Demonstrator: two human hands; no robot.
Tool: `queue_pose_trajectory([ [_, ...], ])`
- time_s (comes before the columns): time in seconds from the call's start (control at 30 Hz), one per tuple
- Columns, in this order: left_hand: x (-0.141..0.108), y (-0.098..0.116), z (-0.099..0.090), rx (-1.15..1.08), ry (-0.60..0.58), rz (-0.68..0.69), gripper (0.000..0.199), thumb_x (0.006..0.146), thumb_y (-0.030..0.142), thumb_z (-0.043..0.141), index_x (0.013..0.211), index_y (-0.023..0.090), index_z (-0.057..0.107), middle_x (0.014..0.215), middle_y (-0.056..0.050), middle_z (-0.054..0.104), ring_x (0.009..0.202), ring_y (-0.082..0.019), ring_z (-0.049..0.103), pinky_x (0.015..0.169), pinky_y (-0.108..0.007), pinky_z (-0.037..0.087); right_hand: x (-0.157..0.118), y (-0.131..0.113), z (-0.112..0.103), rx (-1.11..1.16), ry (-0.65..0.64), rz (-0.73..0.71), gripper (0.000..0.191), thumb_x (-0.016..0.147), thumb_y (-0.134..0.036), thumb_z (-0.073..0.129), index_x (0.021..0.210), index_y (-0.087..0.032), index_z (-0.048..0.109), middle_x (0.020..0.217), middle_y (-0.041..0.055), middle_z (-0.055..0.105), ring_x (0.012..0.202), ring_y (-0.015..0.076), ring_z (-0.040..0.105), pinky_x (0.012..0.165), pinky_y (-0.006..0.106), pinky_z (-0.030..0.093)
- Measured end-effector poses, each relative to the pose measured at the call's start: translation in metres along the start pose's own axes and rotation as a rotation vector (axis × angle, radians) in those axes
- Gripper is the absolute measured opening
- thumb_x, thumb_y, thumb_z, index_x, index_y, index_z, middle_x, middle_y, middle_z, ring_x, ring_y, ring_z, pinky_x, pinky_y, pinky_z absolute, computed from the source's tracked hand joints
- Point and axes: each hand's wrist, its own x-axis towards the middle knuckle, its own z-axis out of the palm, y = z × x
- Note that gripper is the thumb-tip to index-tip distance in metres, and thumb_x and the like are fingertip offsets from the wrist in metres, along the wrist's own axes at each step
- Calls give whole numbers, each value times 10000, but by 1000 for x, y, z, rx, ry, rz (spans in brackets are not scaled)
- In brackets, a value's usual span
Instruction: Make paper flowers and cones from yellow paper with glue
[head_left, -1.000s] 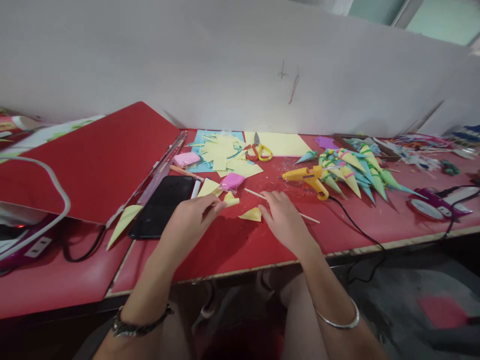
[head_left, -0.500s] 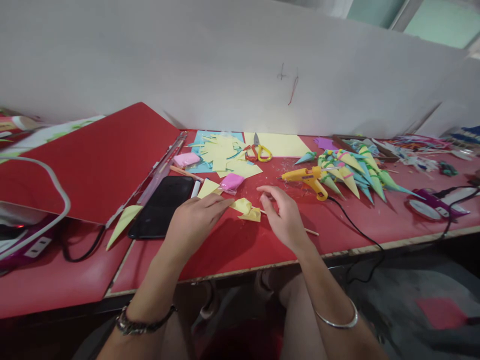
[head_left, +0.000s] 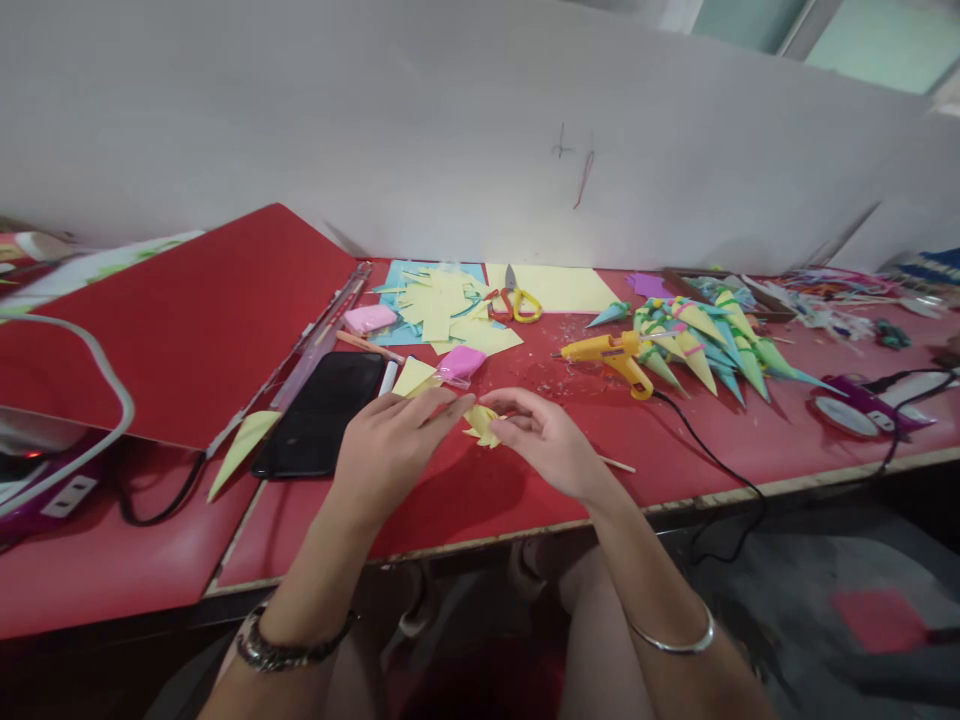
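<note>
Between my hands is a small crumpled piece of yellow paper (head_left: 482,428), just above the red tabletop. My left hand (head_left: 390,450) pinches its left side with the fingertips. My right hand (head_left: 546,440) curls round its right side, thumb and fingers closed on the paper. A thin wooden stick (head_left: 618,463) pokes out beyond my right hand; its other end is hidden. Behind my fingers lie a pink packet (head_left: 461,364) and a yellow paper piece (head_left: 415,377). A black phone (head_left: 322,412) rests beside my left hand.
To the right sit a yellow glue gun (head_left: 607,356), its cord hanging over the table edge, and a pile of yellow and blue paper cones (head_left: 712,345). Scissors (head_left: 516,304) and paper scraps (head_left: 439,300) lie at the back. A red board (head_left: 195,320) leans at left.
My right hand has moved left and closed on the yellow paper, which now looks more gathered and partly covered. My left hand has stayed nearly in place.
</note>
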Motion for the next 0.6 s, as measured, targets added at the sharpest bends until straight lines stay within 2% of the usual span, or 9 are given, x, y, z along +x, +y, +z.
queue_pose_trajectory([
  [0.17, 0, 4, 1, -32, 64, -138, 223, 852, 162, 473, 1026, 206, 605, 900, -23, 692, 639, -131, 619, 570, -256, 424, 0, -2, 2, 98, 43, 31, 194, 738, -264, 602, 926, -219, 582, 874, 3, 623, 767, 126, 604, 723, 271, 490],
  [0.23, 2, 6, 0, -148, 99, -266, 212, 849, 216, 491, 1039, 202, 586, 929, -29, 674, 643, -116, 613, 575, -235, 434, 1, -1, 3, 115, 74, 31, 193, 734, -263, 606, 919, -214, 578, 865, 6, 627, 769, 132, 608, 721, 276, 492],
  [0.3, 4, 8, -2, -327, 127, -364, 163, 836, 251, 515, 970, 194, 589, 917, -23, 652, 562, -77, 567, 569, -209, 440, 2, 0, 4, 118, 96, 15, 200, 737, -268, 606, 926, -212, 573, 882, 14, 629, 800, 138, 607, 734, 278, 491],
  [0.4, 6, 10, -5, -530, 106, -366, 76, 812, 252, 552, 824, 187, 589, 851, -2, 628, 492, -48, 496, 585, -195, 449, 2, 2, 7, 101, 120, -40, 226, 734, -255, 610, 951, -211, 562, 922, 25, 631, 849, 143, 599, 764, 276, 488],
  [0.6, 8, 12, -1, -601, -7, -298, 82, 818, 247, 538, 805, 191, 596, 833, -29, 636, 714, -112, 591, 665, -207, 475, 1, 2, 12, 42, 137, -159, 222, 757, -217, 583, 977, -212, 560, 976, 34, 625, 895, 146, 599, 809, 278, 493],
])
